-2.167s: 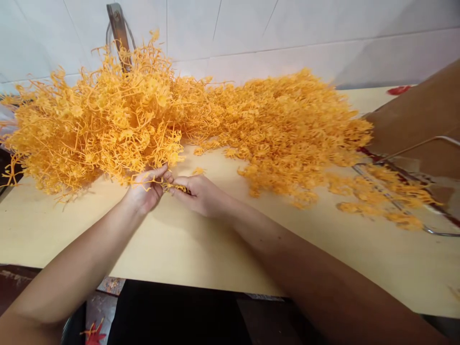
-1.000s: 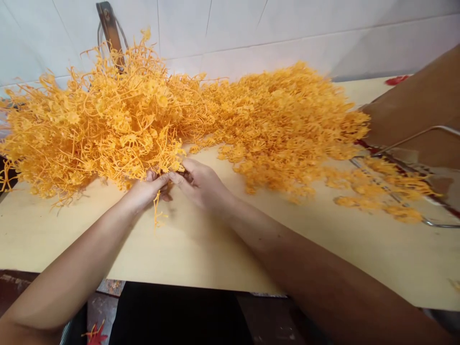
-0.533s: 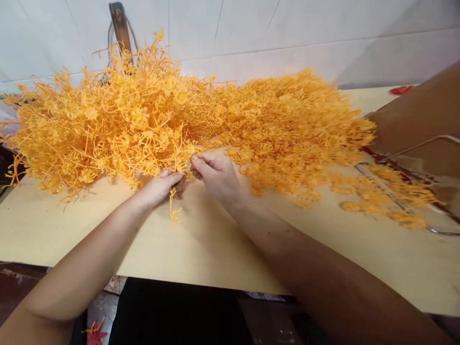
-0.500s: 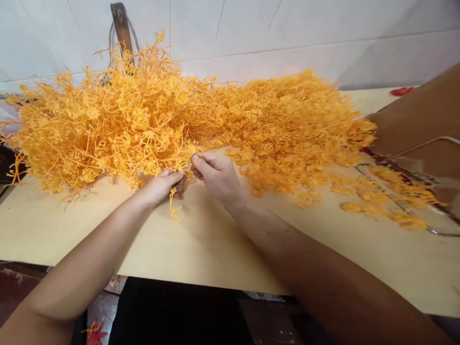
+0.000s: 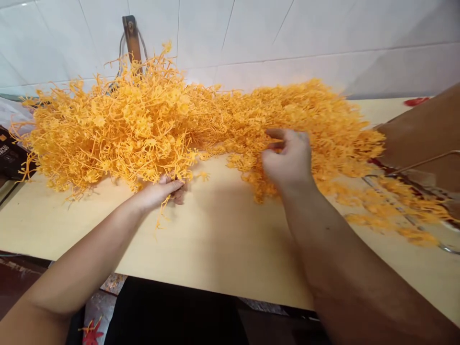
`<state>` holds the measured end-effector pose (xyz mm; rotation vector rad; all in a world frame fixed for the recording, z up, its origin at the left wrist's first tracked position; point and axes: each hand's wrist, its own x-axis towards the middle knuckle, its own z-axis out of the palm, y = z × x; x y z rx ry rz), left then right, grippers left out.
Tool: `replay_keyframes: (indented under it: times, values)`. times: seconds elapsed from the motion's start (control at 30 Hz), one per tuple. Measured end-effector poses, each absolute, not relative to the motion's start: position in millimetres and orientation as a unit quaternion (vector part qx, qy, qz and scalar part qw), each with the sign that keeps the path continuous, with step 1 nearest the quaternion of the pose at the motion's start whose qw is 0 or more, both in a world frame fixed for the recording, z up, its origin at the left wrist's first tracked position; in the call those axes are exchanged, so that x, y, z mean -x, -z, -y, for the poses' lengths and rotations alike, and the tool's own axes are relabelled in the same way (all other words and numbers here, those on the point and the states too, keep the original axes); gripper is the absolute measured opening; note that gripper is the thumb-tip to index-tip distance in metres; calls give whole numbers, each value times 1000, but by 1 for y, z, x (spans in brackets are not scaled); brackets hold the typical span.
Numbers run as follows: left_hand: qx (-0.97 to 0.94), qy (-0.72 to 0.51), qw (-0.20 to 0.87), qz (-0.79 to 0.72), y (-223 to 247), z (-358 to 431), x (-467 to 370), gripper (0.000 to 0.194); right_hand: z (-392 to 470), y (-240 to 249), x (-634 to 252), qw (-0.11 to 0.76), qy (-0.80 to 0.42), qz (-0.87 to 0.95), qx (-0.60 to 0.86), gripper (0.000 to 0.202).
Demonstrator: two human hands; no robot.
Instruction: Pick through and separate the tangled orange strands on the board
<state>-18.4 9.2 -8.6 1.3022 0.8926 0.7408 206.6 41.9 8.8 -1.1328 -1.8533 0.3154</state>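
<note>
My left hand (image 5: 168, 190) is closed, thumb on top, pinching a yellow-orange plastic flower sprig (image 5: 161, 215) whose thin branching end dangles below the fingers. It rests at the front edge of a large heap of the same artificial flowers (image 5: 118, 124), on the left of the table. My right hand (image 5: 289, 158) is at the near side of a second, denser heap of plastic flowers (image 5: 323, 110). Its fingers are curved and apart from the thumb, with nothing seen between them. The fingertips overlap the flowers; whether they touch them I cannot tell.
Both heaps lie on a pale wooden tabletop (image 5: 201, 254) against a white tiled wall (image 5: 251, 28). A cardboard box (image 5: 427, 129) and a metal rod frame (image 5: 449, 249) are at the right. Behind the left heap stands a dark upright bracket (image 5: 132, 38). A red leaf (image 5: 92, 332) lies below the table.
My right hand has left the left hand's side and moved right to the denser heap, its fingers opening. My left hand still holds the sprig. The view has shifted slightly.
</note>
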Motion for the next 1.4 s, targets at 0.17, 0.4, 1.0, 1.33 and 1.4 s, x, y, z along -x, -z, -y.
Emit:
replay_keyframes:
  times: [0.17,0.4,1.0,1.33,1.4]
  values:
    - [-604,-305,633,-377,11,-12,20,24,-26,-10,-179,439,-112,761,464,37]
    - [-609,-304,634,-366,11,-11,19,39,-17,5,-140,413,-165,779,442,32]
    - [-422,-440,691,-387,8,-5,16,27,-1,-3,-145,364,-124,810,444,27]
    - [-311,-481,736,-361,9,-5,7,20,3,8,-117,192,-31,878,438,22]
    - [-287,-476,743,-373,9,-6,10,19,4,7,-118,174,-7,891,420,20]
